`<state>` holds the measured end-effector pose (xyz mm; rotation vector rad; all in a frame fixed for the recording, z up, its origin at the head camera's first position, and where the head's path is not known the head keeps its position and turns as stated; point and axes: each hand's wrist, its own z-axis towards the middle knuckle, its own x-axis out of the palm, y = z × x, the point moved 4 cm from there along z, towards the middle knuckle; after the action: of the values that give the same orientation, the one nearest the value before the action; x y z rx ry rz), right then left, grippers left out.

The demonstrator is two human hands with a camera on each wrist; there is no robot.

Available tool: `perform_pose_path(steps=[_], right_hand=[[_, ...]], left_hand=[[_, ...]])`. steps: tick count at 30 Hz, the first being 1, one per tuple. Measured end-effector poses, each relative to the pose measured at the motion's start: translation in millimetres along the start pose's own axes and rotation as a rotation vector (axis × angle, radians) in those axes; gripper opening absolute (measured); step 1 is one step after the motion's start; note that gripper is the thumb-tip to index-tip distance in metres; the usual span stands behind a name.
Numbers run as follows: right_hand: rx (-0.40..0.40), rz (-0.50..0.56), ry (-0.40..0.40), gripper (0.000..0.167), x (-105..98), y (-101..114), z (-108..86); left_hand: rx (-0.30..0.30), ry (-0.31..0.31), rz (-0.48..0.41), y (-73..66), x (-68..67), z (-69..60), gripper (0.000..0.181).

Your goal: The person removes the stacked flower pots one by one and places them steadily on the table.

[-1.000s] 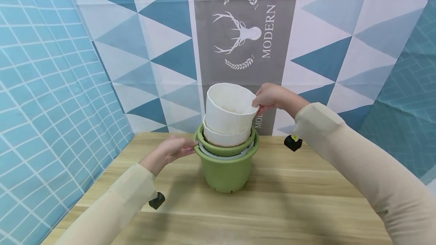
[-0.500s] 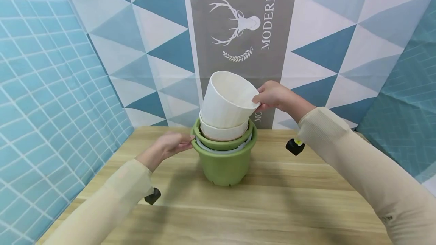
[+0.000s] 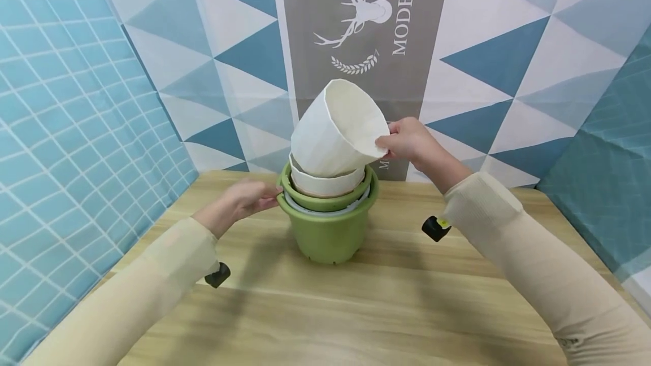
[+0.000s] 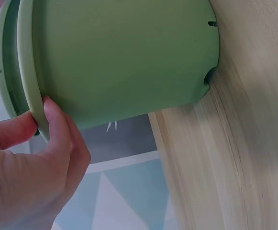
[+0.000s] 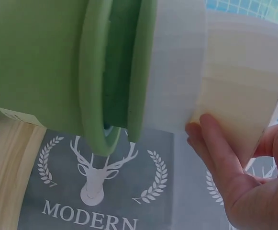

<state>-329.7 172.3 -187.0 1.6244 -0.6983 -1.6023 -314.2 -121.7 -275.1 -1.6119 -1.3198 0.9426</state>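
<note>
At green pot (image 3: 329, 236), left hand (image 3: 244, 199) pinches rim (image 4: 27, 62); higher, right hand (image 3: 411, 144) grips tilted white pot (image 3: 325, 131)

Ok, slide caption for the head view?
Right grip holds top white pot tilted; left grip pinches outer green pot's rim.

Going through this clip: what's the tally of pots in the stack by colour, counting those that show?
White: 2 (tilted top pot, lower pot)
Green: 2 (outer pot, inner pot)
Pale grey: 1 (middle pot, only its rim showing)
Total: 5; any hidden deeper cannot be told.
</note>
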Motion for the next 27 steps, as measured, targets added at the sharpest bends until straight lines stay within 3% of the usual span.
perform_pose_path(steps=[8, 17, 27], right_hand=[[-0.007, 0.018, -0.106, 0.029, 5.6, 4.5, -4.9], [0.011, 0.079, -0.102, 0.036, 7.5, -11.9, -14.9], [-0.026, 0.109, -0.176, 0.035, 14.5, -11.3, -22.6]], left_hand=[[-0.02, -0.026, 0.029, -1.4, -2.4, -0.4, 0.055], [-0.027, -0.022, 0.03, -2.5, 4.7, 3.0, 0.05], [-0.038, -0.023, 0.005, -1.5, 2.0, 2.5, 0.051]])
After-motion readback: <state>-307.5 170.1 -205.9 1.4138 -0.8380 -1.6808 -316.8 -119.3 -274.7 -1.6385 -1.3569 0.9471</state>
